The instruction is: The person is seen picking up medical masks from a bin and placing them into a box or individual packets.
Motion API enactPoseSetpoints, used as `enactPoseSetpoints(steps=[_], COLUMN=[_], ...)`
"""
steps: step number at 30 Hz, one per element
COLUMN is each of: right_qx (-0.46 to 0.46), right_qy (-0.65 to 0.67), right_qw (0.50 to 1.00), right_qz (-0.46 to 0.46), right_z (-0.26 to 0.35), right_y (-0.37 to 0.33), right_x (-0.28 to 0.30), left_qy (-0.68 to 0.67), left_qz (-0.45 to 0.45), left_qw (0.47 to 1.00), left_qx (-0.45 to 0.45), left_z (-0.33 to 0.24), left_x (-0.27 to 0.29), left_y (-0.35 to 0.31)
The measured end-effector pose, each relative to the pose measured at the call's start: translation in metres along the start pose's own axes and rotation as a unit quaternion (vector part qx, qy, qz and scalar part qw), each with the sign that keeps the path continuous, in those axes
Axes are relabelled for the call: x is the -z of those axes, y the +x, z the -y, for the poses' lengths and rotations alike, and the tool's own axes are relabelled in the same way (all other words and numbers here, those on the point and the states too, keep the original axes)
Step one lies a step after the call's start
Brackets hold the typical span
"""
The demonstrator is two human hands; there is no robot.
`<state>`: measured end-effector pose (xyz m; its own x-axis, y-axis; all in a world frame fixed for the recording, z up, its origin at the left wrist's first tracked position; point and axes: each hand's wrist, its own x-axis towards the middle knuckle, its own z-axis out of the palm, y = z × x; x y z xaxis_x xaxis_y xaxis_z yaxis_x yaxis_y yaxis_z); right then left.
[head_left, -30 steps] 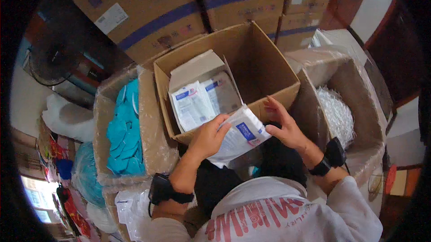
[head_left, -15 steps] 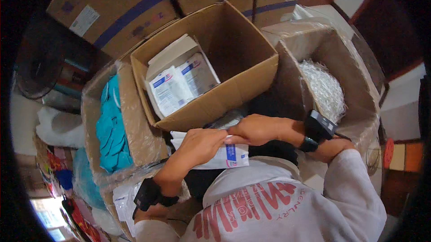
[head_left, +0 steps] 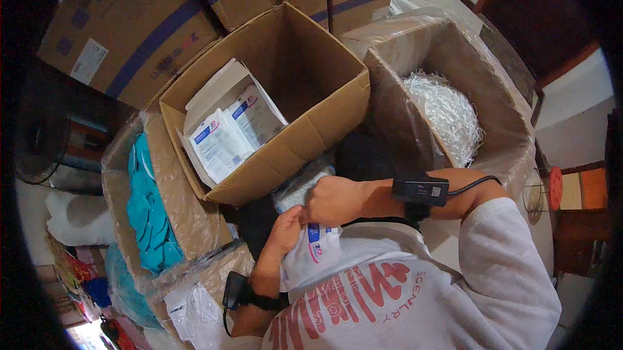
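Observation:
In front of my body, a white packet with blue and pink print (head_left: pixel 318 247) hangs upright below my hands, its top edge hidden by the fingers. My left hand (head_left: pixel 283 230) is closed on its upper left corner, the thumb side turned toward the other hand. Touching it from above, my right hand (head_left: pixel 334 202) is curled into a fist over the packet's top edge. Just beyond them, a clear bag of pale material (head_left: pixel 305 184) is partly covered by my right hand. A large open cardboard box (head_left: pixel 292 142) stands ahead, holding a smaller white carton (head_left: pixel 272 113) with similar packets (head_left: pixel 224 142).
To the left, a plastic-lined box (head_left: pixel 185 220) contains teal face masks (head_left: pixel 150 220). Another lined box (head_left: pixel 415 123), at right, is filled with white elastic loops (head_left: pixel 448 116). White pieces (head_left: pixel 195 311) lie in a lined box at lower left. Closed cartons (head_left: pixel 136 32) are stacked behind.
My hands have shifted left and closer together, the right now over the left. The packet, earlier lying sideways, now hangs upright. The whole view has also turned slightly.

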<state>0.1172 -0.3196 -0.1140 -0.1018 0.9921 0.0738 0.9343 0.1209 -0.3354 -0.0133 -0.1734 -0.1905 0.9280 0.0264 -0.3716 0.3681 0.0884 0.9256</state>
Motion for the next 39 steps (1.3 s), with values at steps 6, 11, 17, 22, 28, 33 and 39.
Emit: enactPoseSetpoints(steps=[6,11,17,22,28,33,39], right_qx=[0.038,0.022,-0.107,-0.21,-0.234,-0.252,-0.192], right_qy=[0.038,0.115,0.157,0.201,0.362,0.716,0.521], right_qw=[0.997,0.987,0.982,0.945,0.895,0.65,0.831], right_qz=[-0.064,-0.11,-0.002,-0.149,-0.115,-0.019,-0.026], right_z=[0.022,0.036,0.035,0.015,0.015,0.003,0.014], right_y=[0.016,0.009,-0.029,-0.016,0.016,0.017,0.03], right_x=[-0.01,0.016,0.027,0.059,0.032,0.015,0.012], left_qy=[0.06,0.069,0.17,0.318,0.295,0.218,0.253], left_qz=[-0.121,-0.302,-0.371,-0.33,-0.349,-0.369,-0.364], left_qw=[0.991,0.95,0.896,0.844,0.834,0.862,0.869], left_qx=[-0.02,-0.041,-0.174,-0.279,-0.308,-0.272,-0.222], left_z=[0.036,0.058,-0.045,-0.084,-0.082,-0.071,-0.063], left_x=[0.038,0.095,0.082,0.05,0.04,0.044,0.038], left_y=[0.01,0.025,0.019,0.011,0.004,-0.008,-0.018])
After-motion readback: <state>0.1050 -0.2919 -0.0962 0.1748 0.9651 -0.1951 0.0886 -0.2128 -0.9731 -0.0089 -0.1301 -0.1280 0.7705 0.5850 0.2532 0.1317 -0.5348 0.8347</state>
